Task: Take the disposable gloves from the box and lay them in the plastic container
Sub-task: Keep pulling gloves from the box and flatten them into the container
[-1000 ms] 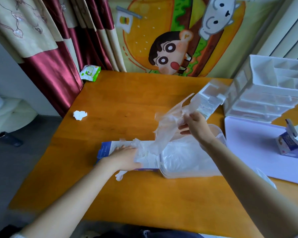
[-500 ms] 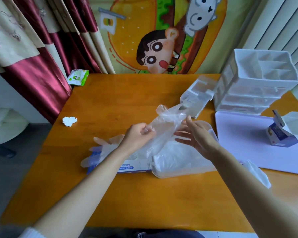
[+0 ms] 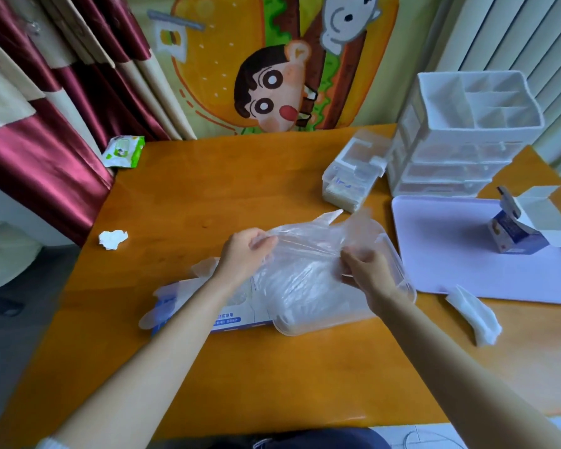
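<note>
A clear disposable glove [image 3: 308, 238] is stretched flat between both hands, just above the clear plastic container [image 3: 399, 273]. My left hand [image 3: 245, 252] pinches its left edge. My right hand [image 3: 365, 270] pinches its right edge. More clear gloves [image 3: 305, 286] lie piled inside the container. The blue and white glove box [image 3: 230, 319] lies flat to the container's left, partly under my left forearm. Another glove [image 3: 172, 296] sticks out of the box toward the left.
A lilac tray [image 3: 450, 254] with an open small carton [image 3: 515, 231] sits at the right. A white drawer organiser [image 3: 467, 134] and a clear lidded box [image 3: 350, 176] stand behind. A crumpled tissue [image 3: 112, 238], a wipes pack [image 3: 123, 150] and a folded white piece [image 3: 475, 314] lie around.
My left hand left the box and took the glove's left edge. Both hands then spread the glove and lowered it from mid-air to just over the container.
</note>
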Motion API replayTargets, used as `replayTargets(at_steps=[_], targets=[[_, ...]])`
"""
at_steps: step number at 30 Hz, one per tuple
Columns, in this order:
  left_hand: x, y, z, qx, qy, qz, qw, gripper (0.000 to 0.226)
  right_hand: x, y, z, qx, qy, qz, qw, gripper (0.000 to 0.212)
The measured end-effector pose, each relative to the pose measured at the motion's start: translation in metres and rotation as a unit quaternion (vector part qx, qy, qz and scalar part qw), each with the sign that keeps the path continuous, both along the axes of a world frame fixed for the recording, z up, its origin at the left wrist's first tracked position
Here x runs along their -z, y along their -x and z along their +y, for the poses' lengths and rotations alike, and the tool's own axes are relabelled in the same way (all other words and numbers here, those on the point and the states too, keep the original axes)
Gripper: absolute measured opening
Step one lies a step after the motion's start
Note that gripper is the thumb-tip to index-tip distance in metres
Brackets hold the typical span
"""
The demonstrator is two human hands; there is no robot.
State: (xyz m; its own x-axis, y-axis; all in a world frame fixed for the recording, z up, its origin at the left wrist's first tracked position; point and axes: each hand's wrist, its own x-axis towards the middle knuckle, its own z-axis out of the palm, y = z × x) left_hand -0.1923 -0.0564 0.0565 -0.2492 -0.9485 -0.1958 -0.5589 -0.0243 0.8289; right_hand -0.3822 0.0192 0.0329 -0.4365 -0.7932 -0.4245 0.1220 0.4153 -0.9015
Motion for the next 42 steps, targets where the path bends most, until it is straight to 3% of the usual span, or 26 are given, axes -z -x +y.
replayTargets(at_steps=[5,8,11,13,15,17,21,24,27,30,32,36,39,42], targets=[[0.014,0.011,-0.008,-0.080,0.022,0.014,0.996,0.017,0.008,0.011,0.010,0.014,-0.005,0.023,1.000,0.023],[0.019,0.023,-0.007,-0.090,0.064,0.009,0.994,0.007,0.011,0.017,0.016,0.019,0.009,0.101,0.995,0.019],[0.029,0.032,-0.003,-0.013,0.137,-0.123,0.983,0.020,0.018,0.027,0.022,-0.020,-0.029,0.197,0.980,0.014],[0.035,0.037,0.002,0.050,0.233,-0.273,0.932,0.033,0.025,0.031,0.024,-0.062,-0.081,0.254,0.962,0.015],[0.036,0.044,0.011,0.115,0.310,-0.316,0.889,0.035,0.030,0.031,0.024,-0.091,-0.112,0.291,0.946,0.019],[0.039,0.050,0.021,0.215,0.275,-0.299,0.888,0.034,0.032,0.030,0.022,-0.102,-0.120,0.292,0.943,0.022],[0.051,0.059,0.027,0.319,0.089,-0.304,0.894,0.029,0.039,0.029,0.020,-0.127,-0.142,0.292,0.937,0.025],[0.062,0.062,0.027,0.373,0.014,-0.375,0.849,0.042,0.035,0.030,0.022,-0.180,-0.158,0.443,0.864,0.039],[0.074,0.067,0.026,0.419,-0.006,-0.447,0.790,0.047,0.025,0.023,0.023,-0.177,-0.034,0.567,0.804,0.043],[0.083,0.075,0.027,0.426,-0.015,-0.472,0.772,0.049,0.023,0.011,0.011,-0.266,0.092,0.531,0.799,0.040],[0.083,0.078,0.029,0.415,0.016,-0.483,0.771,0.052,0.026,0.006,-0.001,-0.373,0.035,0.491,0.786,0.037],[0.074,0.078,0.030,0.377,0.062,-0.470,0.796,0.042,0.044,0.015,-0.024,-0.569,-0.176,0.381,0.707,0.029],[0.069,0.073,0.030,0.392,-0.003,-0.439,0.808,0.047,0.059,0.023,-0.029,-0.573,-0.189,0.385,0.698,0.037],[0.073,0.071,0.030,0.427,-0.037,-0.472,0.770,0.066,0.068,0.026,-0.031,-0.543,-0.176,0.419,0.706,0.049]])
